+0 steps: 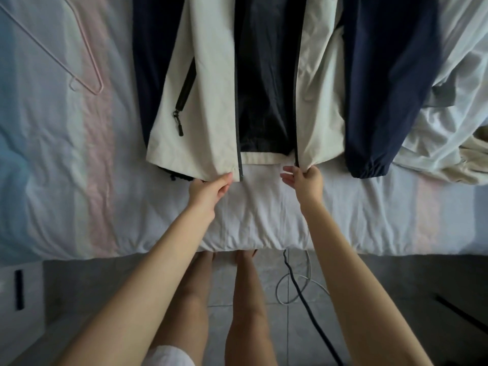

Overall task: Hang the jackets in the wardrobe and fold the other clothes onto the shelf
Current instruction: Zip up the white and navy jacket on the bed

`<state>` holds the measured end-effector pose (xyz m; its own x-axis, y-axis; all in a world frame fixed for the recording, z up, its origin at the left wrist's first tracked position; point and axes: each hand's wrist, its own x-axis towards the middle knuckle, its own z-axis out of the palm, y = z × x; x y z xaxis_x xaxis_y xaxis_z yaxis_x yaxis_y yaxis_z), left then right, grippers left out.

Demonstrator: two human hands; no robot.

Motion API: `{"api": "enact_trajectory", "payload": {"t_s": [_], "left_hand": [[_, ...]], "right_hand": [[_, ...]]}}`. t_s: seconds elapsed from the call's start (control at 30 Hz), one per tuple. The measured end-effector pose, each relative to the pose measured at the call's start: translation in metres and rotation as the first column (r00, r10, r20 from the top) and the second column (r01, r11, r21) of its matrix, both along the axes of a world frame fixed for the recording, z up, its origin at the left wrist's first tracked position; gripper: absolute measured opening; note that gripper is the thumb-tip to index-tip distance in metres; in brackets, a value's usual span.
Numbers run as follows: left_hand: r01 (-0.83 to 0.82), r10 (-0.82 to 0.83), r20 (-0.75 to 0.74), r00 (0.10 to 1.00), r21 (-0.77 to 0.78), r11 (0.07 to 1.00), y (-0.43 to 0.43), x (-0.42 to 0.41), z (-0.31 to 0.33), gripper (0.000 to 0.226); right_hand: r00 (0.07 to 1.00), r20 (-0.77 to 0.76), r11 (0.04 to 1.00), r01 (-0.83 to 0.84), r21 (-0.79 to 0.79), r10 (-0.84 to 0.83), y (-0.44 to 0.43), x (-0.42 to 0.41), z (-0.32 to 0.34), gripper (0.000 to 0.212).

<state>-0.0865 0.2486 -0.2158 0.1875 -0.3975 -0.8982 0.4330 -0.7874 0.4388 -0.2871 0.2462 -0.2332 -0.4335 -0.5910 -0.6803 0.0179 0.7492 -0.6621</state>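
A cream jacket [208, 107] with navy sleeves and a dark lining lies open and flat on the bed, hem toward me. My left hand [211, 190] pinches the bottom corner of the left front panel beside the zipper. My right hand [306, 178] pinches the bottom corner of the right front panel, its other fingers spread loose. A thin pink wire hanger [87, 75] lies on the bed at the upper left, apart from the jacket.
The bed sheet [66, 167] is pale with pastel stripes. Crumpled white and cream cloth [454, 128] is heaped at the right. On the tiled floor near my legs run a white cable and a dark cable [301, 289]. White furniture [18, 299] stands at the lower left.
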Motion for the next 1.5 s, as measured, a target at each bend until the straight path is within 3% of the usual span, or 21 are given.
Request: {"api": "enact_trajectory", "payload": {"t_s": [0.13, 0.33, 0.53, 0.63, 0.73, 0.9, 1.03, 1.23, 1.5], "left_hand": [[-0.001, 0.001, -0.018, 1.000, 0.034, 0.999, -0.002, 0.005, -0.003, 0.018], [-0.029, 0.040, -0.138, 0.990, 0.083, 0.996, -0.014, -0.009, 0.017, 0.015], [0.131, -0.156, -0.317, 0.936, -0.098, 0.986, -0.021, -0.037, 0.070, 0.014], [0.232, -0.296, -0.288, 0.911, -0.236, 0.944, -0.023, -0.039, 0.090, 0.023], [0.292, -0.358, -0.170, 0.918, -0.319, 0.902, -0.025, -0.039, 0.102, 0.012], [0.220, -0.281, -0.110, 0.953, -0.385, 0.896, -0.022, -0.045, 0.109, 0.009], [0.056, -0.175, -0.241, 0.955, -0.434, 0.899, -0.020, -0.051, 0.110, 0.008], [0.045, -0.155, -0.201, 0.967, -0.467, 0.883, -0.019, -0.057, 0.114, 0.002], [0.102, -0.167, -0.082, 0.983, -0.513, 0.852, -0.016, -0.057, 0.114, 0.006]], "right_hand": [[0.997, 0.075, 0.998, 0.020, 0.066, -0.025, 0.003, -0.012, 0.017, 0.013], [0.873, 0.488, 1.000, 0.013, -0.024, 0.001, 0.001, -0.006, 0.045, 0.006], [0.744, 0.668, 0.989, 0.071, -0.129, 0.034, -0.001, 0.017, 0.079, 0.009], [0.720, 0.693, 0.982, 0.099, -0.160, 0.041, 0.003, 0.020, 0.097, 0.012], [0.723, 0.691, 0.976, 0.139, -0.168, 0.016, 0.006, 0.022, 0.110, 0.013], [0.713, 0.701, 0.960, 0.215, -0.181, -0.027, 0.010, 0.027, 0.120, 0.019], [0.661, 0.741, 0.925, 0.343, -0.163, -0.115, 0.013, 0.035, 0.125, 0.017], [0.589, 0.793, 0.891, 0.430, -0.144, -0.156, 0.015, 0.046, 0.131, 0.019], [0.623, 0.760, 0.898, 0.420, -0.130, -0.182, 0.015, 0.048, 0.135, 0.013]]}}
